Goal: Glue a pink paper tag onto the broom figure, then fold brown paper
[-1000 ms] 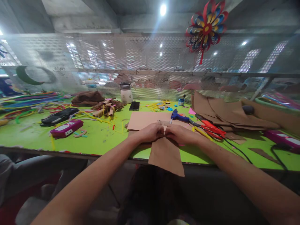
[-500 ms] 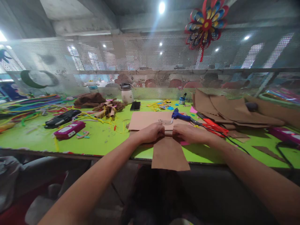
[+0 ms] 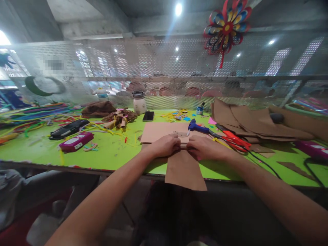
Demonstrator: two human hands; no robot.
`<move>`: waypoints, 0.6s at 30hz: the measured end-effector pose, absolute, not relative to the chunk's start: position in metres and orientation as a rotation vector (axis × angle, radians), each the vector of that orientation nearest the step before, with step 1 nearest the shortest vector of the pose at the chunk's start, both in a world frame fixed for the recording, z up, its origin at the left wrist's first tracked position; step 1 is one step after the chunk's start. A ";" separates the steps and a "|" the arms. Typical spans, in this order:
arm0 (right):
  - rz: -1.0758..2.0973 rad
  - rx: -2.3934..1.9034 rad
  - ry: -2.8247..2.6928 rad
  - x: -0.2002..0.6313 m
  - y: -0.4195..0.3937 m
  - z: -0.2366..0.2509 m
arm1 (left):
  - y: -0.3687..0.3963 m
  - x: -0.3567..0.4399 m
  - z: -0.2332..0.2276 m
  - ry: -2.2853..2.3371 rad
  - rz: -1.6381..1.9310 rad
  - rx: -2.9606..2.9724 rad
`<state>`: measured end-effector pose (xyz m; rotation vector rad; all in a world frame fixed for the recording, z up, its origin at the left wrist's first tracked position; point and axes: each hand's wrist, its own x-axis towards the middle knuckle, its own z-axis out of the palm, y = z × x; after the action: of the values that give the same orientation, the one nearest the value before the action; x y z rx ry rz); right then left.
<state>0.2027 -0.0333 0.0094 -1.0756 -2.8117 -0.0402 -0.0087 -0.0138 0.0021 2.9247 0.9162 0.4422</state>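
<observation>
A sheet of brown kraft paper (image 3: 185, 171) lies across the table's front edge, its near end hanging over. Both my left hand (image 3: 167, 146) and my right hand (image 3: 202, 147) are closed on its far part, where a narrow folded strip shows between them. The fingertips are curled in and partly hidden. Beyond the hands lies a light brown board (image 3: 156, 130). A blue glue gun (image 3: 198, 127) rests at its right end, nozzle toward the board, close to my right hand.
Red-handled scissors (image 3: 235, 139) lie right of the glue gun. Large brown paper sheets (image 3: 246, 118) pile up at the right. Leftward are a purple power strip (image 3: 77, 141), a black case (image 3: 69, 130) and a phone (image 3: 148, 116). A white jar (image 3: 138, 103) stands behind.
My right hand has shifted slightly left, closer to my left hand, along the fold. The paper's near end has dipped a little lower. Other things on the table stay put.
</observation>
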 end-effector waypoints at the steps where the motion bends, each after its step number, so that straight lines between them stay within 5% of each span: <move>1: -0.068 -1.080 -2.819 0.202 -0.033 0.007 | -0.014 -0.009 0.002 0.926 0.434 2.933; 18: -0.273 -1.030 -2.766 0.197 -0.041 -0.009 | -0.031 -0.016 0.001 0.929 0.358 3.076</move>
<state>0.1973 -0.0410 -0.0092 -1.0295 -2.7657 -0.2729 -0.0159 -0.0305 0.0012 3.0765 0.9289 0.3580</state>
